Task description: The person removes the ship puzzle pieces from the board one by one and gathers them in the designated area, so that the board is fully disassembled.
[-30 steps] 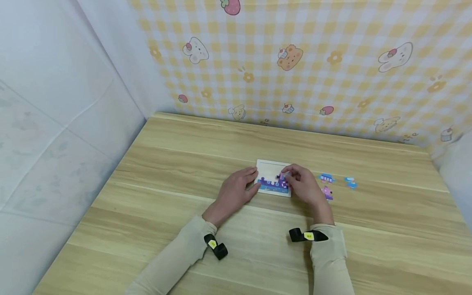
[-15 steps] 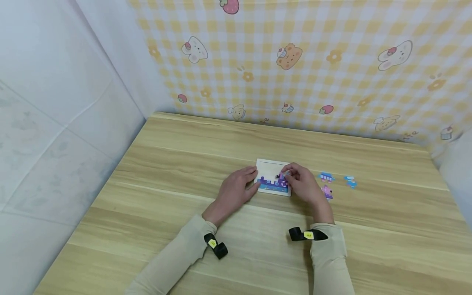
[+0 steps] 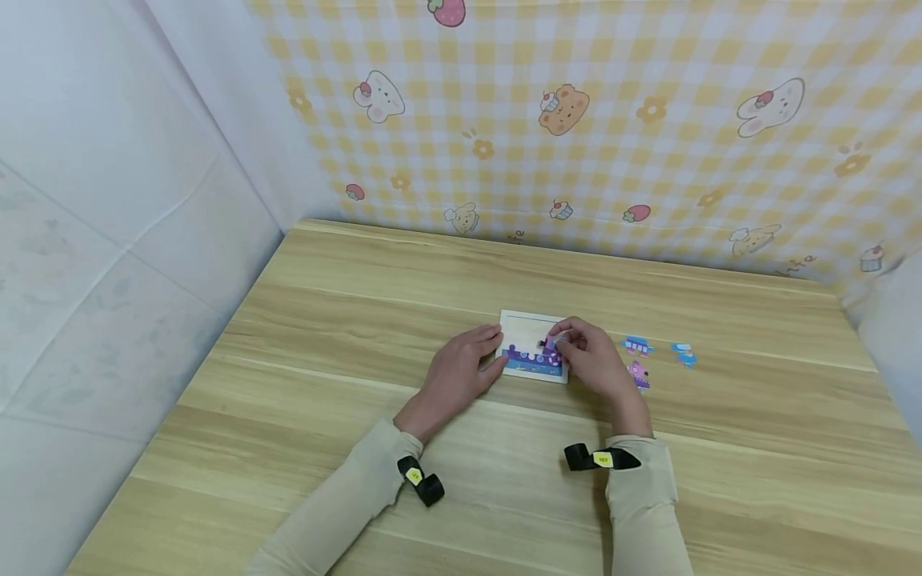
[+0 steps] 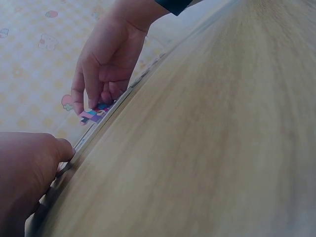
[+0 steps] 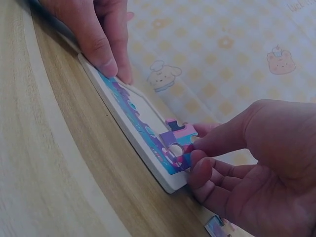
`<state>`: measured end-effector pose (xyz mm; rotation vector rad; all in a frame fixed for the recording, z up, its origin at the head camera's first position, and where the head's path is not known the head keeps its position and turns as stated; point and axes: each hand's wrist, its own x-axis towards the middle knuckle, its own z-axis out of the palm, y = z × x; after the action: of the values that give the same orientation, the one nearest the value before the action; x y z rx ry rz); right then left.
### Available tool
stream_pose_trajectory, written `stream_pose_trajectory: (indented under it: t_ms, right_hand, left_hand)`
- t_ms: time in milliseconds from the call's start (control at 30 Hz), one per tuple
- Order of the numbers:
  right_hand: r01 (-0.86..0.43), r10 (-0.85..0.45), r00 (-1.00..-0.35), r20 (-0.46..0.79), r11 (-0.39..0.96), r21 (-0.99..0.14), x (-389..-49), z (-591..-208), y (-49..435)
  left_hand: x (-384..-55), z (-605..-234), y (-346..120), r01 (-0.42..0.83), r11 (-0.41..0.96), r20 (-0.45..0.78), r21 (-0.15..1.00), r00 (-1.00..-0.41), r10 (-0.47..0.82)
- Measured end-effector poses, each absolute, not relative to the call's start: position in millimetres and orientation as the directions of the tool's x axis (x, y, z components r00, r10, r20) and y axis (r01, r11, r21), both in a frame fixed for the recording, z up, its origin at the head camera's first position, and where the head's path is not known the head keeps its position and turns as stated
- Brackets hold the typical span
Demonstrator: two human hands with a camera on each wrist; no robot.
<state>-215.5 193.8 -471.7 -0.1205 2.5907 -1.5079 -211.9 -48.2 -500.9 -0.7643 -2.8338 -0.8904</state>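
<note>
Barely changed from a second ago. Still pinching with the right hand (image 3: 601,364) a pink-purple-and-blue jigsaw piece (image 5: 180,134) at the right end of a white rectangular puzzle tray (image 3: 524,330). Still resting the left hand (image 3: 461,372), thumb spread from fingers, against the tray's left edge. Filled along the near side with a purple-and-blue printed strip (image 3: 529,365). Showing also, on the pale wood-grain table (image 3: 360,320) rightward, a pink-and-purple piece (image 3: 638,374) and a blue, white-windowed piece (image 3: 637,346). Partly hiding the held piece behind right fingers.

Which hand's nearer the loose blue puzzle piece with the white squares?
The right hand: it is just left of the blue piece, pinching a multicoloured piece at the right side of the puzzle tray. The left hand is farther, touching the tray's left edge.
</note>
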Motion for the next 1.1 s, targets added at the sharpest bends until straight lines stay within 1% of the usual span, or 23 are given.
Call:
stream_pose_trajectory:
  t_ms: [367, 567, 867, 1100]
  right_hand:
    - [0.026, -0.128, -0.987, -0.098, 0.475, -0.879, -214.9, -470.5, 194.9]
    - [0.016, -0.131, -0.988, -0.086, 0.464, -0.886, -214.0, -469.5, 195.5]
    - [-0.047, -0.088, -0.996, 0.008, 0.454, -0.89, -210.5, -457.3, 203.8]
    - [-0.077, 0.021, -0.995, 0.095, 0.437, -0.896, -198.3, -446.0, 223.3]
  left_hand:
    - [-212.7, -502.2, -47.8, 0.477, 0.714, 0.206, 0.513, -0.876, 0.437]
    - [-212.2, -501.6, -47.6, 0.474, 0.718, 0.203, 0.509, -0.877, 0.435]
    - [-210.8, -498.7, -48.4, 0.473, 0.71, 0.204, 0.523, -0.877, 0.434]
    - [-208.5, -497.6, -48.8, 0.476, 0.713, 0.205, 0.515, -0.876, 0.436]
